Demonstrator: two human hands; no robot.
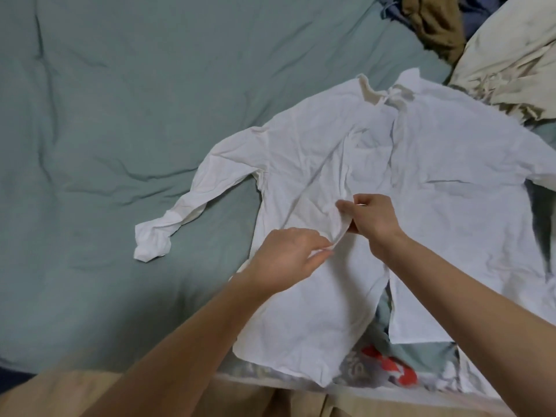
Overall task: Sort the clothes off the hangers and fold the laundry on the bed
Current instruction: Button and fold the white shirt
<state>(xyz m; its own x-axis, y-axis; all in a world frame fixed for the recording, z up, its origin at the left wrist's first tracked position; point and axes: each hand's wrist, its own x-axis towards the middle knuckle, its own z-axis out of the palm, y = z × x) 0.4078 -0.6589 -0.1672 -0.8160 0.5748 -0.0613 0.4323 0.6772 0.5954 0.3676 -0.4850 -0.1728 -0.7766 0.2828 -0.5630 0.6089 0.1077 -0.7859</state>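
While a white shirt (376, 182) lies spread front-up across the bed (105, 130), both hands work at its front opening near the middle of the view. Left hand (285, 260) comes in from seven o'clock and pinches the placket edge between thumb and fingertips, its grip grasping the cloth just below a raised fold. Right hand (373, 218) reaches in from five o'clock, its fingers curled round the same edge a little higher, so that its grip too is closed on the shirt. Between the two hands the fabric stands up in a small ridge. Toward two o'clock the shirt's collar (382, 91) lies open, and one sleeve (186, 212) trails out toward nine o'clock, its cuff crumpled on the green bedcover. Below the hands the two front panels part, and a garment with a red and grey print (388, 368) shows in the gap at six o'clock. At two o'clock a cream-coloured cloth (511, 55) lies bunched at the edge of the view, touching the shirt's shoulder, and beyond it at one o'clock sit a brown garment (433, 22) and something dark blue, too cut off to tell.
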